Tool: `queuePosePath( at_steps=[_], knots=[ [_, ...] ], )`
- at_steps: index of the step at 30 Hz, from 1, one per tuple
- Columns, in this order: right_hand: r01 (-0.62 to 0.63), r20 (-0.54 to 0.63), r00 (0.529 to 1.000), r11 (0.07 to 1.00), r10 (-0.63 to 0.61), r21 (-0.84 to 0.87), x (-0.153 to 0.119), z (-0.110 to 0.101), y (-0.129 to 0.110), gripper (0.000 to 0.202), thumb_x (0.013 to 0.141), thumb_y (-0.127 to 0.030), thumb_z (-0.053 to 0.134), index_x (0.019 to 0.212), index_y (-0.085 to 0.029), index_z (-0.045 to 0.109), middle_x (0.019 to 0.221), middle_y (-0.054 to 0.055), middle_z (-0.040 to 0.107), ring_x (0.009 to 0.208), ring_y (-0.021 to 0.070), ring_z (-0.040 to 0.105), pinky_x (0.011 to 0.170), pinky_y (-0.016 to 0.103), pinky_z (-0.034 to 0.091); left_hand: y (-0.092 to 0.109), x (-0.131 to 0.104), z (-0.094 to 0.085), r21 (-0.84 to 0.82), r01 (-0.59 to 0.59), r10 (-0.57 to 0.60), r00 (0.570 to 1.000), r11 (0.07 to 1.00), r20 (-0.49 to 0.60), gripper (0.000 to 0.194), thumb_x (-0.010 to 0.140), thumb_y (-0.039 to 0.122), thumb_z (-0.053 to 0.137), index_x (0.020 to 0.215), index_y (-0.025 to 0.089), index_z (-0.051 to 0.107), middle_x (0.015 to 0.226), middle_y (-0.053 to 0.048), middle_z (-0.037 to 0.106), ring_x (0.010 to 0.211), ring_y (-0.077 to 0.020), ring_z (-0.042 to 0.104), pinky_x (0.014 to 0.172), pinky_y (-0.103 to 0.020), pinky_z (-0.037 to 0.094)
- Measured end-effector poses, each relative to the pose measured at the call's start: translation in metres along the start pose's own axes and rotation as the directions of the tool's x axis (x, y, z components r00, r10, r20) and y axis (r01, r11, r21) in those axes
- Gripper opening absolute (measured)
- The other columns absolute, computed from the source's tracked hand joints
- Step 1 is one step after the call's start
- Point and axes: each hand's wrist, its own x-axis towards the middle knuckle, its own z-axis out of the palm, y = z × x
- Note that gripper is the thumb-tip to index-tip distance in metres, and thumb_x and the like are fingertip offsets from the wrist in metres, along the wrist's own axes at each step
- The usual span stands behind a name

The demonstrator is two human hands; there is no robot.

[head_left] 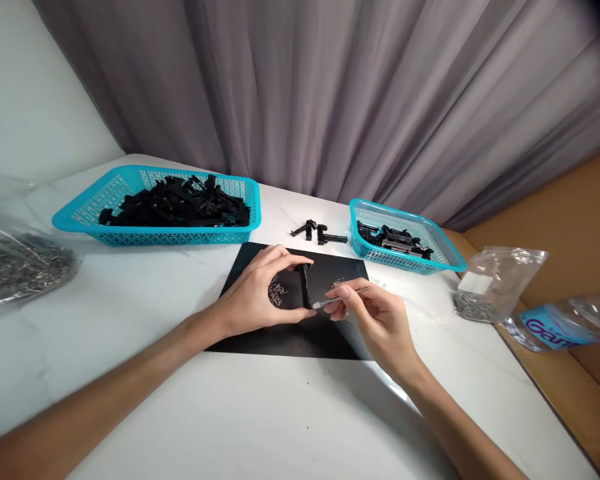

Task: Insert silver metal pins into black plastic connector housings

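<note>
Between thumb and fingers, my left hand (pixel 257 293) grips a narrow black plastic part (pixel 305 287) by its two ends above a black mat (pixel 290 341). My right hand (pixel 375 317) pinches a thin metal tool (pixel 337 299), slim like a small screwdriver or tweezers. Its tip meets or nearly meets the near end of the black part; exact contact is too small to tell. A pile of small metal pieces (pixel 277 292) lies on the mat, partly behind my left hand. Another small metal pile (pixel 337 284) shows beside my right fingers.
Blue baskets of black plastic parts stand at the back left (pixel 175 235) and back right (pixel 405 263). Loose black parts (pixel 321 235) lie between them. Bags of metal pieces sit at far left (pixel 25 267) and right (pixel 480 303), with a plastic bottle (pixel 555 327) beside the right one.
</note>
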Motion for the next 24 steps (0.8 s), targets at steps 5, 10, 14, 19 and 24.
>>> queuePosePath(
  at_steps=[5,10,14,19,24],
  knots=[
    [-0.003,0.027,1.0,0.999,0.001,0.054,0.001,0.002,0.004,0.022,0.101,-0.032,0.063,0.092,-0.018,0.077,0.078,0.003,0.075,0.067,0.0129,0.071,0.064,0.025,0.059,-0.001,-0.001,0.001,0.05,-0.021,0.021,1.0,0.999,-0.005,0.058,0.072,0.032,0.085,0.124,0.021,0.065,0.105,-0.005,0.062,0.103,-0.0247,0.06,0.096,-0.041,0.05],
    [-0.055,0.077,0.996,0.992,0.046,0.116,0.001,0.005,0.007,0.026,0.102,-0.033,0.06,0.093,-0.016,0.078,0.08,0.006,0.077,0.071,0.0168,0.075,0.068,0.03,0.063,-0.004,-0.004,0.004,0.096,-0.055,0.064,0.994,0.994,-0.091,0.056,0.067,0.027,0.086,0.119,0.016,0.067,0.1,-0.004,0.064,0.098,-0.0235,0.062,0.093,-0.039,0.052],
    [-0.026,0.06,0.998,0.993,0.02,0.112,-0.002,0.008,0.006,0.025,0.102,-0.031,0.059,0.094,-0.017,0.078,0.083,0.006,0.079,0.071,0.0177,0.076,0.07,0.031,0.064,-0.003,-0.003,0.003,0.091,-0.074,0.086,0.988,0.993,-0.129,0.056,0.066,0.025,0.086,0.117,0.014,0.069,0.099,-0.006,0.064,0.096,-0.0232,0.063,0.09,-0.038,0.054],
    [-0.003,0.041,0.999,0.993,-0.002,0.116,-0.004,0.011,0.005,0.026,0.103,-0.031,0.058,0.095,-0.017,0.079,0.084,0.007,0.08,0.071,0.018,0.077,0.071,0.032,0.065,0.0,-0.005,0.0,0.067,-0.059,0.069,0.986,0.996,-0.151,0.057,0.064,0.024,0.086,0.117,0.014,0.069,0.099,-0.006,0.064,0.094,-0.0228,0.064,0.085,-0.036,0.055],
    [-0.058,0.065,0.997,0.983,0.047,0.173,-0.005,0.012,0.005,0.028,0.103,-0.034,0.059,0.093,-0.017,0.078,0.082,0.007,0.079,0.07,0.0193,0.077,0.07,0.034,0.065,0.002,-0.008,0.001,0.056,-0.063,0.072,0.985,0.996,-0.16,0.057,0.063,0.021,0.084,0.118,0.015,0.068,0.098,-0.005,0.063,0.092,-0.0218,0.064,0.084,-0.035,0.055]
  ],
)
